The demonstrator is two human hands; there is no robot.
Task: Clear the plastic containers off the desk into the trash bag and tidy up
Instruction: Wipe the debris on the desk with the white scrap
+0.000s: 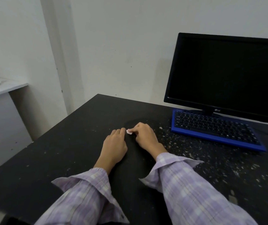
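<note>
tidying stage: no plastic containers or trash bag in view on desk (48, 159). right hand (144, 135) pinching small white scrap (129, 132); left hand (114, 146) resting alongside, fingers curled, grip unclear. next, prob.: binning scrap, clearing specks w/o scattering.

Desk (52, 159): matt black top, rough, flecked with pale chips. Keyboard (214, 127): glossy blue plastic frame, matt black keys. Monitor (227, 75): glossy black plastic bezel. Sleeves (195, 184): soft woven plaid cloth. Wall (122, 46): matt paint

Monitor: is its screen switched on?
No, the monitor shows a fully black screen above the blue keyboard.
</note>
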